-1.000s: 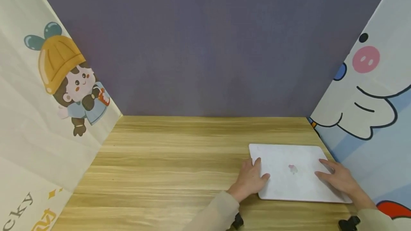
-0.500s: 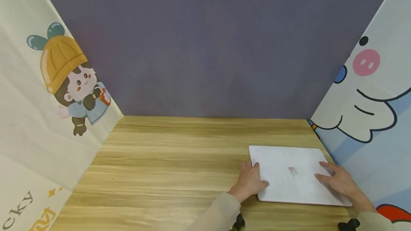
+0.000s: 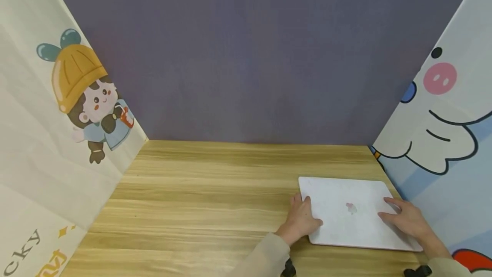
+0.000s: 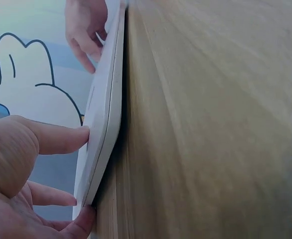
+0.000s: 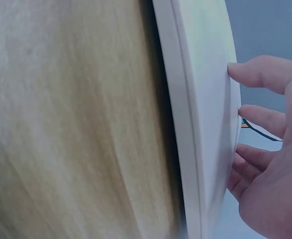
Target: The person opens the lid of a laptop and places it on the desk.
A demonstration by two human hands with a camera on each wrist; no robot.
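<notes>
A closed white laptop (image 3: 338,213) with an apple logo on its lid lies flat on the wooden table (image 3: 192,208). My left hand (image 3: 301,219) grips its left side, thumb on the lid and other fingers along the edge. In the left wrist view, one fingertip of that hand (image 4: 86,219) sits low against the laptop's edge by the tabletop. My right hand (image 3: 409,217) holds the opposite side, its thumb and index finger spread on the lid. The right wrist view has the lower fingers of that hand (image 5: 270,164) going down behind the laptop's side, partly hidden.
A dark grey panel (image 3: 246,54) closes off the table's back. Cartoon-printed sheets stand at both sides, the left sheet (image 3: 30,131) pale, the right sheet (image 3: 461,200) close beside the laptop and right hand. Bare wood stretches left of the laptop.
The head view has tilted slightly, shifting the whole scene down. My left hand has slid a little nearer along the laptop's left side. The laptop and right hand keep their places.
</notes>
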